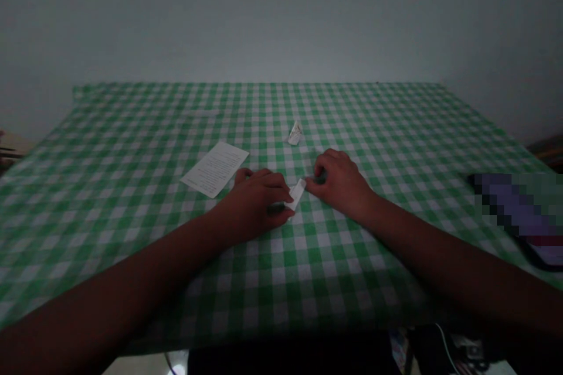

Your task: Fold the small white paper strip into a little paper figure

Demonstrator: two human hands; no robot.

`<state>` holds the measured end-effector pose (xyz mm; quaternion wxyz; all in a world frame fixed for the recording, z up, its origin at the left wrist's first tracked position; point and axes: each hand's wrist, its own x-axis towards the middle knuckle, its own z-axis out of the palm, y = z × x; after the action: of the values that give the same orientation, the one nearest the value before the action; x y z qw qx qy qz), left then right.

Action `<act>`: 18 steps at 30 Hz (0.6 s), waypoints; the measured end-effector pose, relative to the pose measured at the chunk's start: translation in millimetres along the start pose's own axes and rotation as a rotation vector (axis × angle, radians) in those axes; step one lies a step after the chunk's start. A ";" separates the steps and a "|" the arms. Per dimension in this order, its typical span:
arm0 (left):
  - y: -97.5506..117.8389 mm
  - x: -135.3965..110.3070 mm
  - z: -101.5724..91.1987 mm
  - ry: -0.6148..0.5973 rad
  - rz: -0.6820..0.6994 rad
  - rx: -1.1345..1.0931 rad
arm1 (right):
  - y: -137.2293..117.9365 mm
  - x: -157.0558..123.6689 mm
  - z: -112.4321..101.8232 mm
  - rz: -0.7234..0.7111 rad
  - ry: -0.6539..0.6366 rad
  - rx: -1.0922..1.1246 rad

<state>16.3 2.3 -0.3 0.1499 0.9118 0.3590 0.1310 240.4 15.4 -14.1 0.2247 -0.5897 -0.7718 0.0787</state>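
Observation:
Near the middle of the table lies a small folded piece of white paper (297,194), slanting between my two hands. My left hand (257,202) pinches its lower left side between thumb and fingers. At the upper right end of the paper, my right hand (338,180) is closed, its thumb and fingertips pinched at the corner. How much of the paper sits inside the right fingers is hidden. A flat printed sheet (215,170) with lines of text lies just beyond the left hand. Farther back is a small crumpled white paper piece (295,133) with dark marks.
A green and white checked cloth (264,281) covers the table. At the right edge lies a dark-rimmed phone-like device (512,202), partly pixelated. A faint pale strip (201,113) rests at the back left. A plain wall (272,17) stands behind the table.

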 end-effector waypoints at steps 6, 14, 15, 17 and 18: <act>-0.8 -0.1 0.6 0.014 0.010 0.003 | -18.5 -18.0 -2.6 -0.147 -0.079 0.019; -1.4 -0.4 1.2 0.023 0.006 0.001 | -1.0 -1.9 -1.2 -0.013 0.000 -0.022; -1.1 -0.4 0.7 0.025 0.005 0.003 | -3.6 -4.1 -1.6 -0.020 -0.003 -0.018; -0.3 -0.4 -0.4 0.013 0.003 0.005 | -11.4 -10.9 -2.2 -0.059 -0.032 0.001; 0.0 -0.4 -0.7 0.007 0.004 0.003 | -14.7 -14.0 -2.4 -0.095 -0.056 0.015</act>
<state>15.8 2.1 0.3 0.1468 0.9123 0.3580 0.1341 231.4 -2.5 -9.9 0.2106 -0.5484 -0.8042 0.0902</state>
